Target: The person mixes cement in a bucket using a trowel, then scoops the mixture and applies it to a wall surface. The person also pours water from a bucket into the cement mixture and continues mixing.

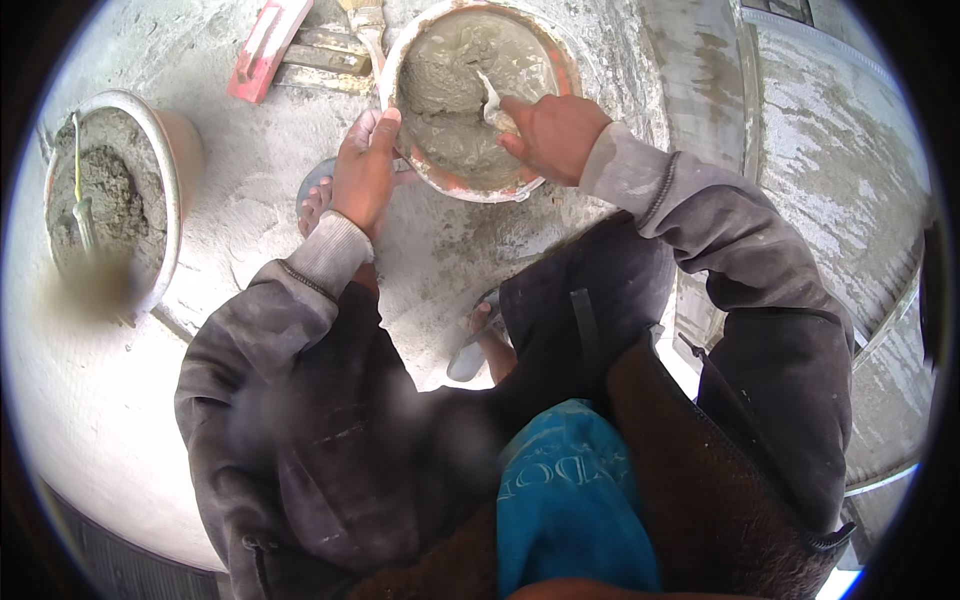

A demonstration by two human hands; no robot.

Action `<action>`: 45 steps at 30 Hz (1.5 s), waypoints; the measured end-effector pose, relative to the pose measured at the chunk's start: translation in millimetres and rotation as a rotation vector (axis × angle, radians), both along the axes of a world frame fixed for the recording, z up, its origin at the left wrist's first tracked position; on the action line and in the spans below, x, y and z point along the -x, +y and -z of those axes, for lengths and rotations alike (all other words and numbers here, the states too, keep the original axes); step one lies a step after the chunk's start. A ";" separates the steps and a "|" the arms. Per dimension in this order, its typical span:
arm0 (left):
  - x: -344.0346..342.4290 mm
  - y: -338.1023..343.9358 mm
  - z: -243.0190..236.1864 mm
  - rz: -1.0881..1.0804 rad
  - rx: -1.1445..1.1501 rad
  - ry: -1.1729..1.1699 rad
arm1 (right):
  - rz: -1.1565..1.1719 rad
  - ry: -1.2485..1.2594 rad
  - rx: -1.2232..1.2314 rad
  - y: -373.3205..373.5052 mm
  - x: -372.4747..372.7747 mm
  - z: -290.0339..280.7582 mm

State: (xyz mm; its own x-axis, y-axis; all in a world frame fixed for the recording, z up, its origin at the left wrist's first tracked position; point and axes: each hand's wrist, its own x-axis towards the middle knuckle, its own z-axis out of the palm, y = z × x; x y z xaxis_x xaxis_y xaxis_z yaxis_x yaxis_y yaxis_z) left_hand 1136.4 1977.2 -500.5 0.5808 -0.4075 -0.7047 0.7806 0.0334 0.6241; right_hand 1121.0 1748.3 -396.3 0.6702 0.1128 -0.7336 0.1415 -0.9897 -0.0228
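A round bucket [425,185] of wet grey cement stands at the top centre, with reddish smears on its inner wall. My left hand [365,170] grips the left rim of this bucket with thumb and fingers. My right hand [555,140] is closed around the handle of a small pale tool [490,100], like a trowel or scraper, whose far end is in the cement. The tool's head is partly sunk and hard to make out. My bare feet in sandals [315,200] show beside and below the bucket.
A second bucket [170,200] of thicker grey mix, with a tool in it, stands at the left. A red float [250,65], wooden strips [325,60] and a brush [365,20] lie at the top left. A plaster-smeared panel [820,140] runs along the right.
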 end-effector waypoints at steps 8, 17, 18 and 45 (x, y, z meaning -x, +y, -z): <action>-4.3 13.0 2.8 -0.006 0.013 0.000 | -0.396 -0.178 0.305 -7.0 -21.4 -125.7; -58.5 4.0 25.6 0.314 -0.145 -0.217 | -0.928 -0.368 0.528 51.5 -29.8 -5.4; -54.9 2.9 17.5 0.285 -0.127 -0.177 | -0.832 -0.379 0.366 37.1 -19.1 -10.9; -6.3 -0.1 -9.6 0.163 0.076 0.119 | -0.382 -0.503 0.371 17.4 -10.5 -112.9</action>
